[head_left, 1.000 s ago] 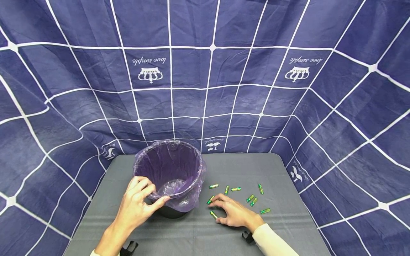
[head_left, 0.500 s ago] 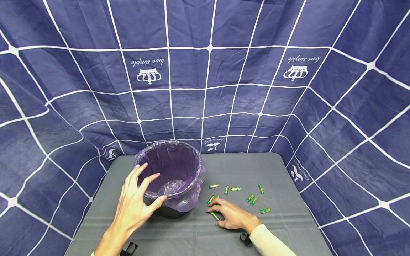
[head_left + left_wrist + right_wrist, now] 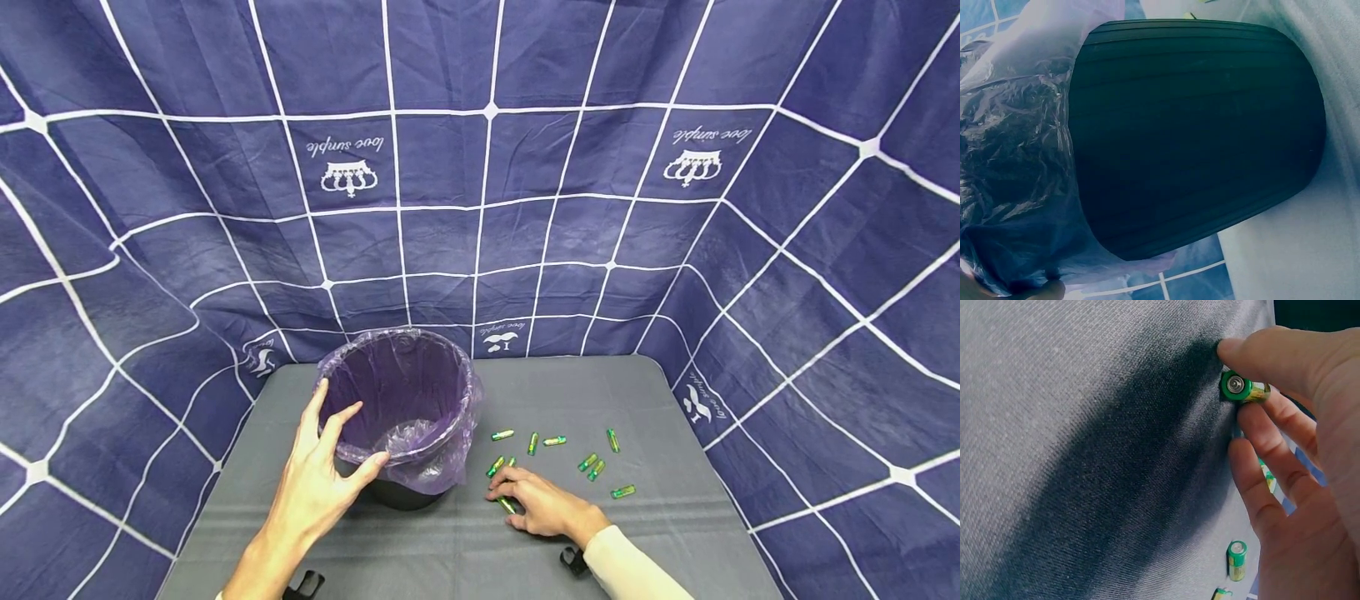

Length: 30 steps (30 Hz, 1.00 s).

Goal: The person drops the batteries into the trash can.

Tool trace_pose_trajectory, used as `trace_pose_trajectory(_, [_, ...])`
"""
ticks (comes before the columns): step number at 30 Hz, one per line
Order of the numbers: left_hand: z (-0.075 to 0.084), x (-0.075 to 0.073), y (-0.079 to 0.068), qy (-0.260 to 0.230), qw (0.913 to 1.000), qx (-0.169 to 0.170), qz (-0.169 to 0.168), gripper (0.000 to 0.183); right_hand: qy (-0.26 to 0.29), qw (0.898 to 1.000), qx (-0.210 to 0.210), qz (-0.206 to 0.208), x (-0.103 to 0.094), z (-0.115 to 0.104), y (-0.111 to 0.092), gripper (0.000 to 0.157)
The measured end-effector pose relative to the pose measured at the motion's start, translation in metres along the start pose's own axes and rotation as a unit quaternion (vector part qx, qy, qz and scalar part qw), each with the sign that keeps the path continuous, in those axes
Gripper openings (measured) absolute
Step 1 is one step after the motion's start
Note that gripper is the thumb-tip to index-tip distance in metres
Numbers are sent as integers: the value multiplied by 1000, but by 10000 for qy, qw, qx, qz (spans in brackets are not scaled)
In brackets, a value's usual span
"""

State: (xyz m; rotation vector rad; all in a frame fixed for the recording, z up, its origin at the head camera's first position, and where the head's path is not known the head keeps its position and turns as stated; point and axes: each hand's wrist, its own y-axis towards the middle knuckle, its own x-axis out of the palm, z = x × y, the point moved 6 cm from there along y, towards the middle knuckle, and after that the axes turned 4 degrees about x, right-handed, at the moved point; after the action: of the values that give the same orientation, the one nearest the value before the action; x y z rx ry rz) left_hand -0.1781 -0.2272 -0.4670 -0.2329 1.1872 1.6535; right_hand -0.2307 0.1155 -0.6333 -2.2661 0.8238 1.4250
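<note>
My left hand [image 3: 315, 483], fingers spread, stands beside the near left rim of a dark waste bin [image 3: 1204, 137] lined with a purple plastic bag [image 3: 450, 450]. Whether its fingertips touch the bag is unclear; the left wrist view shows only a bit of hand at the lower left corner. On the table, my right hand [image 3: 543, 504] is placed over a green and yellow battery [image 3: 1235, 386], which lies between thumb and fingers. A small gap seems to remain around it. Other batteries [image 3: 555, 441] lie beyond that hand.
Several batteries are scattered on the grey cloth to the right of the bin, including a single one [image 3: 623, 492] nearest the right forearm. A blue curtain [image 3: 435, 250] with white lines encloses the table [image 3: 585, 392] at back and sides.
My left hand has let go of the bin's rim, its fingers spreading apart. My right hand has shifted slightly nearer the front battery, uncovering another battery behind it.
</note>
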Motion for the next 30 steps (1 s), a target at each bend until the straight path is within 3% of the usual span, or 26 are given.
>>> trace_pose_trajectory(9, [-5, 2, -2, -179, 9996, -188, -101, 89, 58, 9999, -91, 55, -1, 1, 3, 38])
trace_pose_trajectory(23, [-5, 4, -3, -237, 9996, -138, -43, 101, 234, 9996, -93, 158, -4, 4, 1, 32])
trace_pose_trajectory(30, [-5, 4, -3, -159, 9986, -400, -302, 119, 207, 9974, -311, 617, -22, 2, 1, 32])
